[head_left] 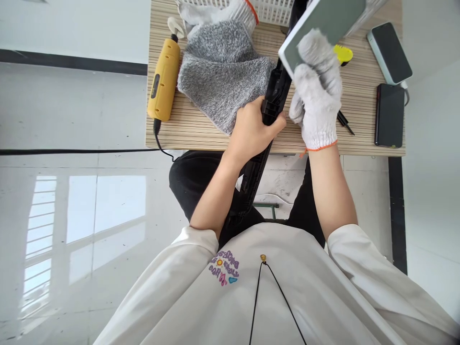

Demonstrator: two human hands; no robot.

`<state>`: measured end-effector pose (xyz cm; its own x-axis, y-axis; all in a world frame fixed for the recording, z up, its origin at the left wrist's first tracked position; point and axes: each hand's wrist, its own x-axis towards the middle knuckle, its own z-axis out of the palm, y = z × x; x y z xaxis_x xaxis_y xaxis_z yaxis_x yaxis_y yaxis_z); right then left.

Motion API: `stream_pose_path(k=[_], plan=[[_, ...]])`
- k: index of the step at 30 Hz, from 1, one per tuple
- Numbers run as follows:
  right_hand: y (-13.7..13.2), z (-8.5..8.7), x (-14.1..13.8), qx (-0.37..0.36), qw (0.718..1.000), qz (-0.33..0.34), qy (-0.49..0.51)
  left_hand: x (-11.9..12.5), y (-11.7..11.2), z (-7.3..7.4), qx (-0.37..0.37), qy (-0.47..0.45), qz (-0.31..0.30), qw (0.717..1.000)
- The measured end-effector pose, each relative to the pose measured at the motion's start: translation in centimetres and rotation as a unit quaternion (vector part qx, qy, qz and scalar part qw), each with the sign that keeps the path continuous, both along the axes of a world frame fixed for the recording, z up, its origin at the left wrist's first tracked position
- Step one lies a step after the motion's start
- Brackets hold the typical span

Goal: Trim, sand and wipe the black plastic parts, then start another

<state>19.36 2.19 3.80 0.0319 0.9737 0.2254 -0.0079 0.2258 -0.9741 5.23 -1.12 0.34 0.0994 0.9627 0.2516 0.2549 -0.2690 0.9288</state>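
**A:** Bare left hand (251,127), fingers wrapped shut round the black bar (278,88) mid-frame. Gloved right hand (318,91), fingers curled over the grey-green panel (332,17), upper right.

**B:** I'd keep that bar braced against the tabletop (201,132) so nothing wobbles.

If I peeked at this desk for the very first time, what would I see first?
Probably the two hands at the front edge of the table. The bare left hand grips a long black part, and the right hand, in a white knit glove, rests on a grey-green panel. Next comes the bright yellow power tool lying on the left, beside a fluffy grey cloth.
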Motion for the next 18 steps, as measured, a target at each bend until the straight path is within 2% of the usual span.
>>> stream_pose_path(k=[4,8,11,13,16,18], plan=[[-0.07,-0.01,-0.06,-0.014,0.998,0.069,0.004,0.0,-0.02,0.1,-0.019,0.012,0.008,1.0],[-0.18,0.11,0.03,-0.012,1.0,0.018,0.013,-0.05,-0.06,0.08,-0.015,0.017,0.001,1.0],[-0.32,0.36,0.12,-0.027,0.998,0.064,0.002,-0.02,-0.12,0.25,-0.013,0.01,-0.002,1.0],[-0.35,0.47,0.13,-0.018,0.999,0.051,0.009,0.06,-0.18,0.47,-0.016,0.012,0.0,1.0],[-0.31,0.45,0.16,0.001,1.0,-0.005,0.02,0.13,-0.21,0.68,-0.024,0.016,0.004,1.0],[-0.3,0.36,0.2,-0.028,0.999,0.02,-0.022,0.11,-0.18,0.61,-0.03,0.011,0.004,0.999]])
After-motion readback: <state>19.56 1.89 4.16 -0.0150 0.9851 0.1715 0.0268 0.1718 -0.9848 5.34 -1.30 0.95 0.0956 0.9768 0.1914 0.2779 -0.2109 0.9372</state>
